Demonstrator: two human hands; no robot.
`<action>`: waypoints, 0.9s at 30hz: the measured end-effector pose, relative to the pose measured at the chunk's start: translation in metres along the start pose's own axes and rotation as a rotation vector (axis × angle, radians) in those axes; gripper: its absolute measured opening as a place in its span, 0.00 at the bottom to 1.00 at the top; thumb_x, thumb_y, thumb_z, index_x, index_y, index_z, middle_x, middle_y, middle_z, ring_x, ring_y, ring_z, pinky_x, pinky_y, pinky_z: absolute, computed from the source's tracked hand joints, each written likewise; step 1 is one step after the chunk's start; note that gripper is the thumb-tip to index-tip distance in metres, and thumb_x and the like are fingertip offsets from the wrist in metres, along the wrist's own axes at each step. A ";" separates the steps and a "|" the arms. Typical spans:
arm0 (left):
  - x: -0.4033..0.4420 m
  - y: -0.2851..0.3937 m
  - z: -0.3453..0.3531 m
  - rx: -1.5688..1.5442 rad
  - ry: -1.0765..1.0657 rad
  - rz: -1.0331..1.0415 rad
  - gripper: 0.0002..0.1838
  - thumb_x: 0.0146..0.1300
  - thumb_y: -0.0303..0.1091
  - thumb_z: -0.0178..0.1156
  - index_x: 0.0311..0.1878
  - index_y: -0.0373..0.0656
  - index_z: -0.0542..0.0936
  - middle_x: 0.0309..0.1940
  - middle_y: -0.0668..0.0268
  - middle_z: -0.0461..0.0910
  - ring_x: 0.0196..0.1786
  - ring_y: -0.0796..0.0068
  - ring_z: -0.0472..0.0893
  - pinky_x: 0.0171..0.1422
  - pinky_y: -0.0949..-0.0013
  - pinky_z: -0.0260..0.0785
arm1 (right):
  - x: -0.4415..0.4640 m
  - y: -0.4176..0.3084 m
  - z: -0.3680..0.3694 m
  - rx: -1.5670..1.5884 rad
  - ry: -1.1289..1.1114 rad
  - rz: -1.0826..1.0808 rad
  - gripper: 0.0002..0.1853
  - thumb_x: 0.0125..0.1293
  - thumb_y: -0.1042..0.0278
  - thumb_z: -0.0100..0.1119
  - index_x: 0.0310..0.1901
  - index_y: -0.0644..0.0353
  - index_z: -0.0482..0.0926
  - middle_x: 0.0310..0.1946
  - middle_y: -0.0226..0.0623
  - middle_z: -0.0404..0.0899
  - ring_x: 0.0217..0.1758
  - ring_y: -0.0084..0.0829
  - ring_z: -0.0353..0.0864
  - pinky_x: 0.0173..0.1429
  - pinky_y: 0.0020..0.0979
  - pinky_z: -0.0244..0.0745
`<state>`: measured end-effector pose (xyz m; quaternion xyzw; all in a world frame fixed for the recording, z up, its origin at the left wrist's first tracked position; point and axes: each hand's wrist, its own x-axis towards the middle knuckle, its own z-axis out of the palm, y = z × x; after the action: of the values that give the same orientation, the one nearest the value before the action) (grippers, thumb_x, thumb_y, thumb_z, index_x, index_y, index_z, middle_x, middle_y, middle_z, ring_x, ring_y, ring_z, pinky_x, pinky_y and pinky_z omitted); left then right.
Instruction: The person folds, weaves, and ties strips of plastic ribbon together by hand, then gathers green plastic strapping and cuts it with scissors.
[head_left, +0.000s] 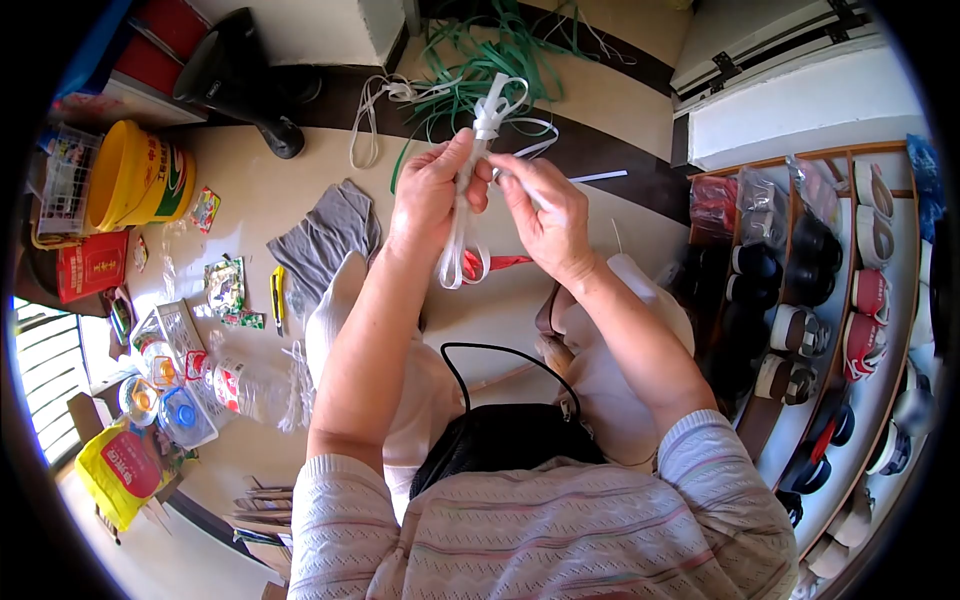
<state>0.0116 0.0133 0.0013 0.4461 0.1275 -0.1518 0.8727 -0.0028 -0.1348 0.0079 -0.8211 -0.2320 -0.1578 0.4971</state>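
A bundle of flat, whitish, glossy plastic strapping, knotted near its top [487,125], stands in the grip of the left hand [430,195], whose thumb and fingers close around it just below the knot. Loose ends and a loop rise above that thumb, and longer loops hang below the fingers, between the two forearms. The right hand [552,222] is just beside the bundle on its right, index finger extended to the left fingertips and the other fingers curled; whether it pinches a strand cannot be told.

The left hand's fingers cover the middle of the bundle, so how the strands cross there is hidden. Behind the hanging loops, a flat red piece [505,263] shows only in part. Beyond the knot, white strands lie near a tangled heap of green plastic strapping [475,65], its upper edge cut off by the frame.
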 end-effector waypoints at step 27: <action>-0.005 -0.004 0.011 -0.068 -0.002 0.069 0.17 0.64 0.43 0.53 0.35 0.36 0.76 0.24 0.63 0.77 0.19 0.79 0.73 0.23 0.75 0.67 | -0.008 -0.004 -0.009 0.565 -0.194 0.638 0.12 0.63 0.63 0.56 0.27 0.62 0.80 0.15 0.23 0.68 0.19 0.13 0.62 0.23 0.18 0.56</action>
<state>0.0061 0.0023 0.0064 0.4202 0.1165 -0.1176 0.8922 -0.0122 -0.1426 0.0111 -0.6943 -0.0466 0.1512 0.7021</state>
